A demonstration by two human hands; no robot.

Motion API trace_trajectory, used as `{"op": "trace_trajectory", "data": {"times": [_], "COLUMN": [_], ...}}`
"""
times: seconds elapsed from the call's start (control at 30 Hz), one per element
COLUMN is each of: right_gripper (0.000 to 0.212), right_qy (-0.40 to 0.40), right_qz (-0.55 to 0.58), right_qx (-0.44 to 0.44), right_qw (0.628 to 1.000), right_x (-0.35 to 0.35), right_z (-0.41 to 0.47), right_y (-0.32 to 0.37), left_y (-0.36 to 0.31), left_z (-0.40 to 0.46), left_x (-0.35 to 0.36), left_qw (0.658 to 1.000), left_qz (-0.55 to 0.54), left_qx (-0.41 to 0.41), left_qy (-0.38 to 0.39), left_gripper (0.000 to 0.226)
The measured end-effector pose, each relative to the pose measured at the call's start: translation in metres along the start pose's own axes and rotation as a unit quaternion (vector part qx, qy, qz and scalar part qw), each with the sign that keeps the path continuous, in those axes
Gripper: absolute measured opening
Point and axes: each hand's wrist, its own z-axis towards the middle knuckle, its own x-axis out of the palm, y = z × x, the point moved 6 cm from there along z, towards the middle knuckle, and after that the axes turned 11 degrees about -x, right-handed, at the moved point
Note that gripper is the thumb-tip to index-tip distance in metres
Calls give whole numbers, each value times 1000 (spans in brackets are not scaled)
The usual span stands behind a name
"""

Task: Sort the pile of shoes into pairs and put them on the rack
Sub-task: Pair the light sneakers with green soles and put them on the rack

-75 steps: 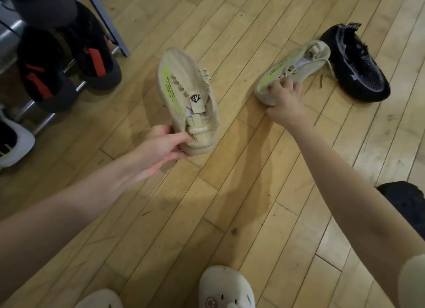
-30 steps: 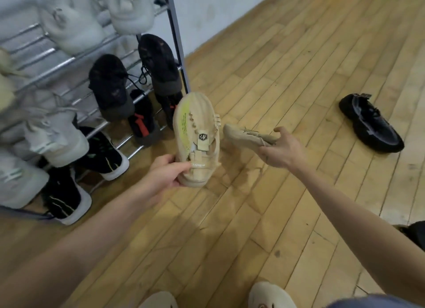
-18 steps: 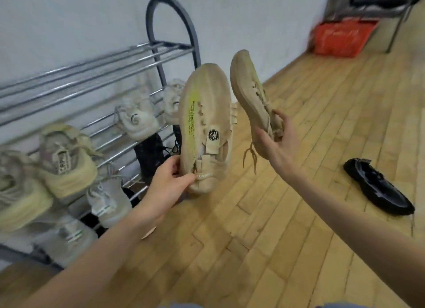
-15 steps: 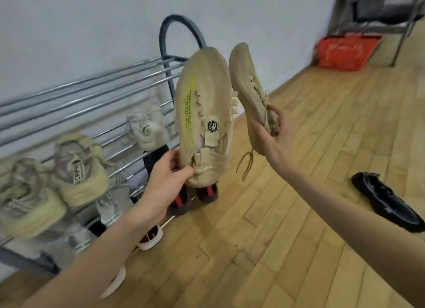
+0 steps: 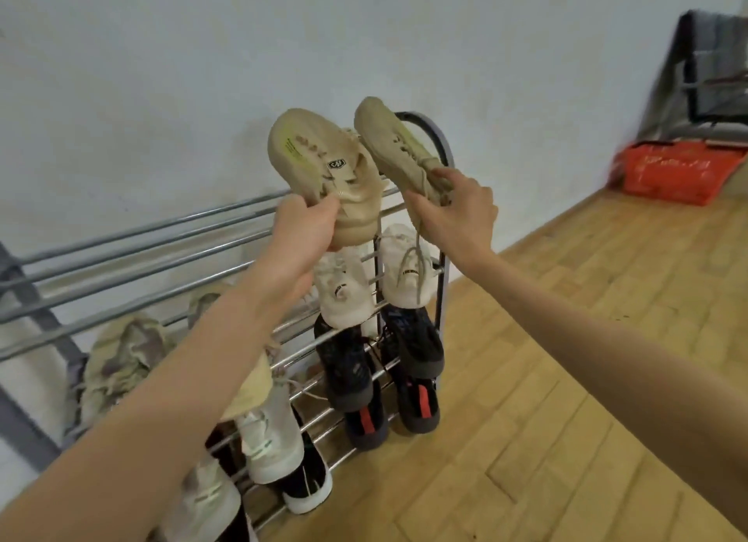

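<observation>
A white wall (image 5: 162,76) fills the upper part of the view, and a pale wood plank floor (image 5: 566,379) runs along the right. Against the wall stands a metal shoe rack (image 5: 141,254) of chrome bars with a dark arched end frame. Its top tier bars are bare on the left, while the lower tiers hold shoes toe-up: a mottled tan-and-yellow pair (image 5: 121,359) at left, a white pair (image 5: 344,294) at the right end, a black knit pair (image 5: 348,363) just below them, a black pair with red tabs (image 5: 417,404) on the lowest tier, and white sneakers with pale green stripes (image 5: 271,448) nearer the camera, beside a black-and-white shoe (image 5: 303,485). In the far right corner an orange crate (image 5: 680,173) sits on the floor under a dark metal frame (image 5: 704,76); both are blurred.

Both arms reach up toward the rack's right end. The left hand (image 5: 299,238) grips the heel of a beige sneaker (image 5: 319,161), fingers curled round it, toe pointing up and away. This shoe carries a neon yellow stripe with tiny print too small to read and a small black tongue patch with a white emblem, not legible. The right hand (image 5: 457,213) pinches the collar of the matching beige sneaker (image 5: 396,149), thumb on top, its laces dangling. The two shoes are held side by side, just above the top tier.
</observation>
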Motion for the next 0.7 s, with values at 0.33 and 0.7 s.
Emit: {"op": "trace_trajectory", "data": {"times": [0.33, 0.7], "right_gripper": [32, 40], "right_qy": [63, 36], "right_qz": [-154, -96], "right_qx": [12, -109], "right_qw": [986, 989], "right_x": [40, 16], "right_z": [71, 5], "right_y": [14, 8], "left_y": [-1, 23], "left_z": [45, 14], "left_x": [10, -2], "left_qw": [995, 998], "left_qz": [-61, 6], "left_qx": [-73, -57], "left_qy": [0, -11], "left_gripper": [35, 22]}}
